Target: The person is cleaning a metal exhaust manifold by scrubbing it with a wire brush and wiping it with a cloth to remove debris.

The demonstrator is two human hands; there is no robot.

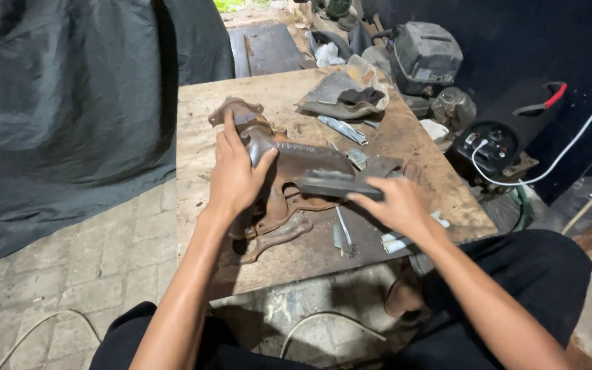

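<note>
Head view, work surface: a worn wooden board (412, 144) serves as a low table, set on a paved floor (97, 253).
Head view, main part: a rusty cast-metal manifold (289, 185) lies across the middle of the board, its flanged end toward the far left corner and its lower flange near the front edge.
Left hand: the left hand (233, 177) lies on the manifold's upper pipe, fingers spread over the metal and thumb hooked round the right side, pressing it down.
Right hand: the right hand (395, 202) is closed on a dark flat block (334, 183), fingers along its right end; the block rests flat on the manifold's middle.
Board, far edge: a crumpled grey heat shield (344, 96) sits near the far right corner, with a thin metal strip (342, 129) just in front of it.
Board, front edge: small metal scraps (342, 236) lie beside the right hand.
Off the board, right: a dark cylindrical device (501, 137) with a white cable (570, 147).
Left side: a dark tarpaulin (56, 103) hangs well apart from the board.
</note>
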